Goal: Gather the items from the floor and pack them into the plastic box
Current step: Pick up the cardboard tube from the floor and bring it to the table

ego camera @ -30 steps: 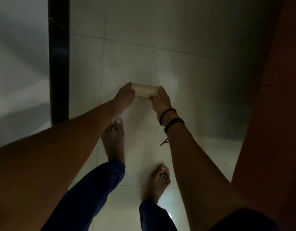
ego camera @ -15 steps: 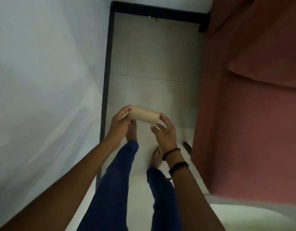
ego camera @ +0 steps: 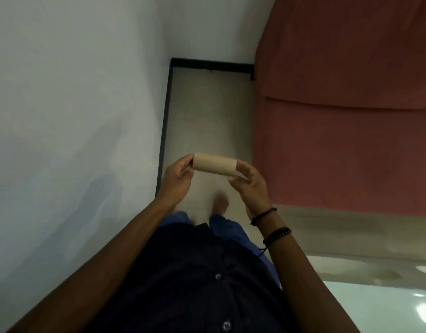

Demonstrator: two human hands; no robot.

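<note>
A brown cardboard tube (ego camera: 215, 163) lies level between my two hands, well above the tiled floor (ego camera: 207, 116). My left hand (ego camera: 177, 180) pinches its left end with the fingertips. My right hand (ego camera: 249, 182) grips its right end, with the fingers under and behind it. Two dark bands circle my right wrist. No plastic box is in view.
A white wall (ego camera: 75, 116) with a black skirting strip (ego camera: 165, 111) runs along the left. A reddish cloth-covered bed or sofa (ego camera: 339, 128) stands close on the right. The narrow floor strip ends at a back wall. One bare foot (ego camera: 220, 203) shows below the tube.
I have stood up from a crouch, raising the tube from near the floor to waist height. Both hands kept hold of its ends throughout.
</note>
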